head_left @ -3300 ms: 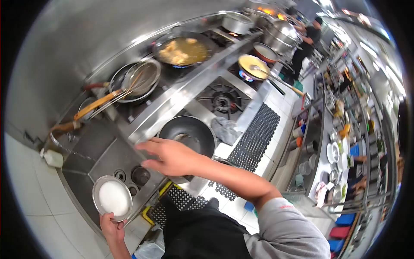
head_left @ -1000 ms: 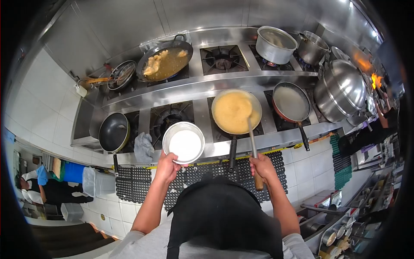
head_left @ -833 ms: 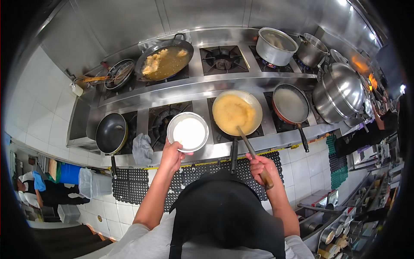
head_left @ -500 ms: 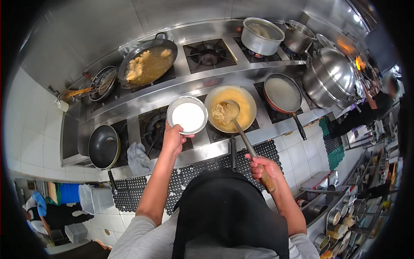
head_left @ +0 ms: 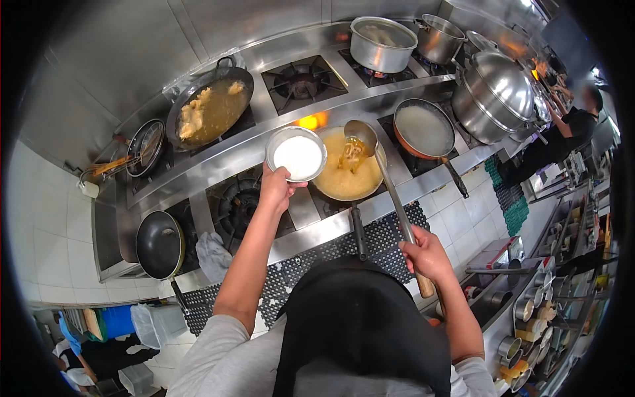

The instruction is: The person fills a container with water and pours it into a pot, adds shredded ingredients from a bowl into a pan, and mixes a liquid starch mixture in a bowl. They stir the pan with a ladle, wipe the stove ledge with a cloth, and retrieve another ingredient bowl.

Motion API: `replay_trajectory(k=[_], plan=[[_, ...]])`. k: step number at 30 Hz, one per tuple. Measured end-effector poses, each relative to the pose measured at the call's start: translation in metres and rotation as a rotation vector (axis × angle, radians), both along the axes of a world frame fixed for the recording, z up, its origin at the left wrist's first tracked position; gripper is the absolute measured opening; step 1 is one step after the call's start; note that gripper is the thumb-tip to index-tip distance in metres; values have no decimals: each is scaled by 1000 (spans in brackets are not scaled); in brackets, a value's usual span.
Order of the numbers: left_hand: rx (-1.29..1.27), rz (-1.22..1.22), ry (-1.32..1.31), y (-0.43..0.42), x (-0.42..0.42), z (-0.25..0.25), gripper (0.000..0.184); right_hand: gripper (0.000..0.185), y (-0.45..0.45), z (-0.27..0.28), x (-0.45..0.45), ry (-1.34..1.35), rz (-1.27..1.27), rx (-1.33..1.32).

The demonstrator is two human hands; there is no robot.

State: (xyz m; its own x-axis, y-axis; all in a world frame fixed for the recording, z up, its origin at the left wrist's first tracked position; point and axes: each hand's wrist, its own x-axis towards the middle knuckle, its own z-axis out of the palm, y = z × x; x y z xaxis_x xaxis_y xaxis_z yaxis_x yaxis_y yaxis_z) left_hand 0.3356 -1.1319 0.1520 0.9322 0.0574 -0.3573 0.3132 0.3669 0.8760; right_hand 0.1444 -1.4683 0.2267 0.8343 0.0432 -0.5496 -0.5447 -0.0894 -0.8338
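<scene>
My left hand (head_left: 276, 190) is closed on a metal bowl (head_left: 269, 151) of white liquid (head_left: 299, 157), thumb over the rim, beside a frying pan (head_left: 359, 231) on the front burner. Yellowish soup (head_left: 340, 180) fills that pan. My right hand (head_left: 430, 255) grips the wooden handle of a long ladle (head_left: 398, 204). The ladle's head is tipped above the pan, and brown broth with pale strands runs from it into the soup.
A wok (head_left: 246, 99) of oil with frying pieces stands at the back left. Right of my pan are an orange pan (head_left: 423, 132) of cloudy liquid and a large steamer (head_left: 486, 109). A black pan (head_left: 159, 248) and grey cloth (head_left: 213, 257) lie left. Another person (head_left: 572, 129) works at far right.
The ladle has risen and tilted, and its contents now pour into the pan. My left hand has brought the bowl a little closer to the pan. The view has shifted slightly.
</scene>
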Motion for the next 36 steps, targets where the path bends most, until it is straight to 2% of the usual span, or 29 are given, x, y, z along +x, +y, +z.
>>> replay_trajectory(k=[5, 8, 9, 12, 18, 23, 29, 36], plan=[[19, -12, 0, -3, 10, 4, 71, 46, -1, -12, -17, -51, 103, -310], [7, -10, -10, -5, 11, 8, 71, 49, 3, -26, -18, -309, 303, -550], [2, -14, -8, -5, 12, 8, 72, 52, 6, -24, -14, -181, 355, -611], [-2, -29, -10, -4, 13, 9, 73, 51, 8, -53, -16, -242, 378, -768], [51, -37, -28, -10, 18, 6, 75, 53, -6, -22, -33, -284, 357, -867], [129, -57, -47, -24, 25, 8, 81, 54, -24, 37, -47, -144, 468, -866], [229, -83, -94, -52, 34, 9, 82, 53, -39, -8, -61, -326, 492, -961], [268, -47, -117, -75, 44, 9, 80, 55, -33, -39, -47, -292, 509, -1018]])
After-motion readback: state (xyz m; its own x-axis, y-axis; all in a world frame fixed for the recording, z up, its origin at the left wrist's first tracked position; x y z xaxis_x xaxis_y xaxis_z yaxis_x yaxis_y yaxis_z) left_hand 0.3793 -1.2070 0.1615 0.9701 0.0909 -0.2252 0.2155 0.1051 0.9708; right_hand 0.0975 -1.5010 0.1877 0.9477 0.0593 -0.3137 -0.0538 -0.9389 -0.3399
